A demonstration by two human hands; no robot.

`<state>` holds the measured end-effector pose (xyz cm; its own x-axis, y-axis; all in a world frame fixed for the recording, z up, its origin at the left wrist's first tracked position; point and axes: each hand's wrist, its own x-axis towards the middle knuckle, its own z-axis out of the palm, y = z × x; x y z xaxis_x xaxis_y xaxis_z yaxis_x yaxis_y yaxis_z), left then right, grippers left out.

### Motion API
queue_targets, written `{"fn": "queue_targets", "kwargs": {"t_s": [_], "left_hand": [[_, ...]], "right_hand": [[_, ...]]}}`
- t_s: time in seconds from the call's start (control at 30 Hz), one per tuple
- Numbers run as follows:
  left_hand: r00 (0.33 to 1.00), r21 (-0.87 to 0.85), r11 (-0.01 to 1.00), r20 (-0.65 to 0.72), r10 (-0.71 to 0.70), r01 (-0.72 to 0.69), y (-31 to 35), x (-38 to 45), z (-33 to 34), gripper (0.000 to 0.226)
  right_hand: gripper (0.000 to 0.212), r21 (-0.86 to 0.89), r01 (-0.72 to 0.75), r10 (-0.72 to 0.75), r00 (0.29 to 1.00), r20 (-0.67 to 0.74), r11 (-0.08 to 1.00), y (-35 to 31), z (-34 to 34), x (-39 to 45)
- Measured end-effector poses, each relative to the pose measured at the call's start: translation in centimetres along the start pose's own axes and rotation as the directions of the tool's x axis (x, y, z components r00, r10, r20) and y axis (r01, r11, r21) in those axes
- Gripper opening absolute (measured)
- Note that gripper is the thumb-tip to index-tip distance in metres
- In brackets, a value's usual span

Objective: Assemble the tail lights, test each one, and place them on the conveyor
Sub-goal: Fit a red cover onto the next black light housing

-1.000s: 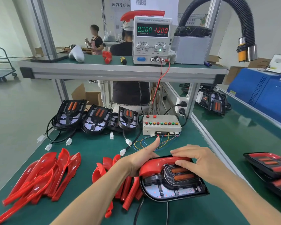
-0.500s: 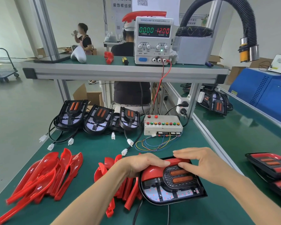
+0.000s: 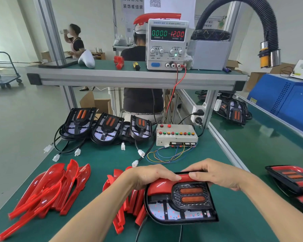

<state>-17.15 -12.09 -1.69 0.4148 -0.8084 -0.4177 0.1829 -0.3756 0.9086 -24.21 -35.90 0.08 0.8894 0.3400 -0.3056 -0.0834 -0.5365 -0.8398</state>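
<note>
Red lens trim (image 3: 166, 183) sits along the upper edge of the tail light (image 3: 180, 199) on the green tabletop (image 3: 101, 158). Left hand (image 3: 147, 175) and right hand (image 3: 215, 173) both curl over the trim, pressing it onto the housing. Loose red trims (image 3: 47, 189) lie well to the left.

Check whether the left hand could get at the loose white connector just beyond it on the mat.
Probably yes. The white connector lies on bare mat just past the left hand, nothing between them. But that hand is pressing the red cover onto the tail light, so it must let go first.
</note>
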Motion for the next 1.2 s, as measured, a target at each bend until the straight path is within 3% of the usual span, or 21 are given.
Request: {"fn": "queue_targets", "kwargs": {"t_s": [0.17, 0.33, 0.47, 0.57, 0.63, 0.8, 0.9, 1.0, 1.1, 1.2], "left_hand": [[0.997, -0.101, 0.994, -0.070, 0.031, -0.038, 0.4, 0.6, -0.4, 0.035], [0.968, -0.229, 0.968, -0.248, 0.045, -0.103, 0.5, 0.1, -1.1, 0.069], [0.836, -0.238, 0.929, -0.535, 0.118, -0.283, -0.6, -1.7, 1.1, 0.074], [0.763, -0.229, 0.923, -0.639, 0.098, -0.309, -2.4, -3.0, 3.5, 0.080], [0.771, -0.269, 0.921, -0.634, 0.052, -0.283, -3.6, -3.8, 4.8, 0.082], [0.856, -0.180, 0.978, -0.516, -0.002, -0.106, -3.9, -5.4, 5.6, 0.099], [0.831, -0.340, 0.915, -0.557, -0.009, -0.218, -3.3, -4.9, 6.8, 0.093], [0.775, -0.341, 0.870, -0.628, 0.071, -0.357, -3.5, -3.6, 9.2, 0.076], [0.813, -0.468, 0.789, -0.579, 0.066, -0.398, -3.3, -2.8, 10.6, 0.058], [0.877, -0.625, 0.684, -0.478, 0.043, -0.375, -2.7, -2.9, 9.5, 0.059]], "right_hand": [[0.050, 0.133, 0.119, -0.093, 0.978, -0.186, 0.984, 1.0, 0.1, -0.3], [0.059, 0.271, 0.172, -0.092, 0.954, -0.285, 0.947, 2.4, -0.4, -1.5], [0.041, 0.351, 0.206, -0.057, 0.918, -0.392, 0.913, 3.0, -0.4, -2.5], [0.040, 0.380, 0.242, -0.041, 0.883, -0.468, 0.893, 3.0, 0.2, -3.5], [0.038, 0.397, 0.287, -0.020, 0.830, -0.557, 0.872, 2.9, 1.0, -4.2], [0.024, 0.327, 0.359, 0.017, 0.651, -0.759, 0.874, 2.2, 3.5, -5.7], [0.013, 0.364, 0.372, 0.118, 0.542, -0.832, 0.854, 1.9, 6.4, -5.7], [0.018, 0.329, 0.314, 0.186, 0.408, -0.894, 0.891, 1.8, 9.8, -4.9], [0.010, 0.323, 0.268, 0.203, 0.393, -0.897, 0.908, 1.5, 12.3, -4.6], [0.014, 0.274, 0.245, 0.155, 0.414, -0.897, 0.930, 1.1, 13.3, -4.8]]}}
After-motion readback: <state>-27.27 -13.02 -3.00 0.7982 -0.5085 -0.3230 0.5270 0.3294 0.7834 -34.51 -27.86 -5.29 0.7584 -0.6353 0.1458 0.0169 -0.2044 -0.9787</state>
